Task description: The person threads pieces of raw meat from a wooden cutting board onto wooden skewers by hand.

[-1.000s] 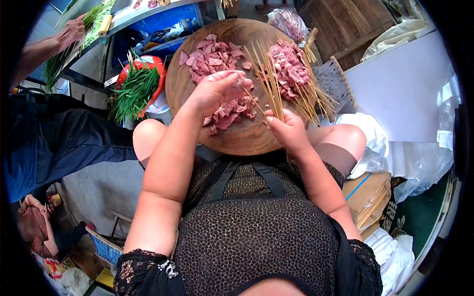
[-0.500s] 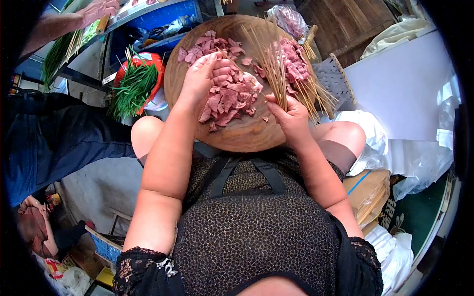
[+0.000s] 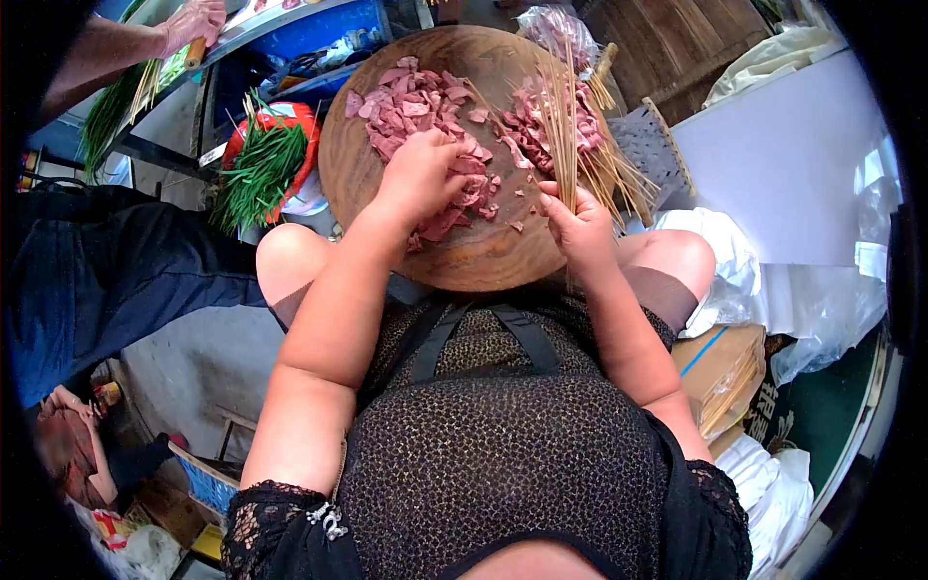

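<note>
A round wooden board (image 3: 483,261) rests at my knees with a heap of sliced pink-red meat (image 3: 416,101) on its left half. My left hand (image 3: 420,179) is down on the near part of this heap, fingers curled around slices that it mostly covers. Thin bamboo skewers (image 3: 559,126) stand in a bundle in my right hand (image 3: 583,230), gripped near their lower ends between thumb and fingers. Behind the bundle, skewered meat (image 3: 590,130) lies piled at the board's right side, its bare stick ends pointing toward the lower right.
Left of the board, a red basket (image 3: 311,130) holds green chives (image 3: 261,179). Another person's hand (image 3: 193,24) is over a counter at upper left; their dark-trousered leg (image 3: 126,280) is beside me. A plastic bag (image 3: 561,34) sits behind the board, a white panel (image 3: 773,174) to the right.
My left hand has come down and nearer, from raised over the heap onto the slices, fingers now curled lower. My right hand, still holding the skewers, has shifted slightly right.
</note>
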The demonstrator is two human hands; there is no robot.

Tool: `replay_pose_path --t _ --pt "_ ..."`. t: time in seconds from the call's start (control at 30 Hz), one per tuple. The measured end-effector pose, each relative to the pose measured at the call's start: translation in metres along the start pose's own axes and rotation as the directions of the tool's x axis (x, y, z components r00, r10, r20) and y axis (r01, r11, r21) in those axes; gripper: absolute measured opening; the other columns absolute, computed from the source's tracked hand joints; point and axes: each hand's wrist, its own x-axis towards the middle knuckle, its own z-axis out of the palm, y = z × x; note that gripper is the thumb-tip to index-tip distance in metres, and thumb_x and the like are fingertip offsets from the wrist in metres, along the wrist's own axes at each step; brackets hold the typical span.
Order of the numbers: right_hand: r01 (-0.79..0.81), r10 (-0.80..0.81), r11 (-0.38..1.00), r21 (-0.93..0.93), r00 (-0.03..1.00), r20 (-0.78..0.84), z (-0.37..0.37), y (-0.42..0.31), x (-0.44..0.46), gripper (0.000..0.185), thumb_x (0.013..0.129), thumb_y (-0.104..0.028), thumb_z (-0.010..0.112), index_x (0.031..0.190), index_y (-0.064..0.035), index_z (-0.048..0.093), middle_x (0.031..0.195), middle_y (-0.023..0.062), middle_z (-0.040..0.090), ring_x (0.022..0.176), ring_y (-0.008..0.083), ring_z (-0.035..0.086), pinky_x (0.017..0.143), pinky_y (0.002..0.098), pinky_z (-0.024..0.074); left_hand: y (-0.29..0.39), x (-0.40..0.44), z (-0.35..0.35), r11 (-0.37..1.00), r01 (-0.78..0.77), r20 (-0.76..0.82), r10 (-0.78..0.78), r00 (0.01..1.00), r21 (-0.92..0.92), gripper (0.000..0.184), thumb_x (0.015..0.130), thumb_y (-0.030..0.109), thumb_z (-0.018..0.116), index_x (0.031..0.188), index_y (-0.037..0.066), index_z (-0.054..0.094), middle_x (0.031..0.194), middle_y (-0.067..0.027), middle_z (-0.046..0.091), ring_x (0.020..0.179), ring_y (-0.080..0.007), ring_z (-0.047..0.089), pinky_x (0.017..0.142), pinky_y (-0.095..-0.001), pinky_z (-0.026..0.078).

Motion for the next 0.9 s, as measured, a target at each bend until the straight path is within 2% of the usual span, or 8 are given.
replay_pose_path --t 0.03,0.17,0.37,0.47,0.5,0.57,0.67,0.9 --pt "-0.006 0.006 1.000 -0.005 1.000 0.001 -0.001 0.002 -0.001 0.016 0.083 -0.009 0.060 0.097 -0.0032 0.060 0.066 -0.0071 0.050 0.049 0.0003 0.038 0.044 0.0148 0.0296 0.002 -0.002 0.007 0.999 0.015 -0.026 -0.014 1.000 0.031 0.028 0.064 0.016 0.068 0.090 0.007 0.065 0.085 -0.0114 0.054 0.086 -0.0305 0.052 0.078 -0.0377 0.044" --pt "0.000 0.000 1.000 -0.016 1.000 0.013 -0.002 0.008 -0.001 0.019 0.083 -0.009 0.060 0.101 -0.0023 0.058 0.071 -0.0018 0.055 0.046 0.0015 0.038 0.041 0.0153 0.0281 0.001 -0.002 0.009 0.982 0.058 -0.008 -0.058 0.998 0.180 0.024 0.064 0.014 0.067 0.087 0.006 0.065 0.082 -0.0110 0.055 0.083 -0.0298 0.054 0.074 -0.0372 0.045" --pt "-0.030 0.030 1.000 0.009 0.999 0.015 0.002 0.009 -0.006 0.016 0.083 -0.011 0.060 0.098 -0.0033 0.060 0.066 -0.0057 0.052 0.049 0.0007 0.039 0.044 0.0152 0.0299 -0.020 -0.002 -0.001 0.909 0.313 -0.003 -0.326 0.945 -0.275 0.019 0.071 0.019 0.069 0.082 0.004 0.066 0.079 -0.0094 0.061 0.077 -0.0197 0.060 0.068 -0.0298 0.047" --pt "-0.062 0.062 0.998 -0.005 0.996 0.067 0.003 0.008 -0.007 0.018 0.083 -0.012 0.060 0.098 -0.0034 0.060 0.067 -0.0044 0.053 0.049 0.0011 0.040 0.044 0.0153 0.0295 -0.026 0.002 -0.005 0.578 0.441 0.113 -0.514 0.850 -0.687 0.023 0.083 0.023 0.060 0.088 0.001 0.063 0.083 -0.0051 0.065 0.071 -0.0102 0.058 0.062 -0.0207 0.045" --pt "-0.090 0.090 0.996 0.005 0.994 0.069 0.004 0.008 -0.008 0.018 0.083 -0.012 0.060 0.099 -0.0034 0.060 0.067 -0.0043 0.053 0.049 0.0013 0.039 0.043 0.0155 0.0292 -0.028 0.003 -0.007 0.579 0.438 0.110 -0.514 0.851 -0.687 0.023 0.083 0.023 0.060 0.088 0.001 0.063 0.083 -0.0051 0.065 0.071 -0.0102 0.058 0.062 -0.0207 0.045" --pt "-0.152 0.148 0.988 0.035 0.983 0.108 0.006 0.006 -0.013 0.020 0.083 -0.012 0.060 0.101 -0.0035 0.059 0.068 -0.0039 0.052 0.049 0.0018 0.039 0.043 0.0160 0.0288 -0.031 0.005 -0.010 0.172 0.482 0.304 -0.587 0.750 -0.859 0.020 0.088 0.022 0.052 0.095 0.003 0.057 0.088 -0.0079 0.065 0.073 -0.0116 0.059 0.061 -0.0223 0.047" --pt "-0.181 0.177 0.983 0.011 0.971 0.163 0.008 0.007 -0.018 0.020 0.083 -0.012 0.060 0.101 -0.0037 0.058 0.068 -0.0041 0.051 0.048 0.0019 0.039 0.043 0.0168 0.0291 -0.030 0.007 -0.008 0.003 0.373 0.303 -0.576 0.759 -0.928 0.017 0.091 0.021 0.047 0.097 0.005 0.052 0.094 -0.0115 0.064 0.075 -0.0148 0.061 0.065 -0.0259 0.051" --pt "-0.205 0.205 0.979 -0.018 0.967 0.149 0.007 0.018 -0.017 0.020 0.082 -0.012 0.061 0.099 -0.0040 0.059 0.069 -0.0062 0.051 0.052 0.0012 0.040 0.046 0.0162 0.0311 -0.031 0.009 -0.006 -0.055 0.324 0.295 -0.574 0.763 -0.945 0.017 0.091 0.020 0.046 0.096 0.005 0.051 0.096 -0.0132 0.063 0.079 -0.0180 0.062 0.072 -0.0298 0.053"
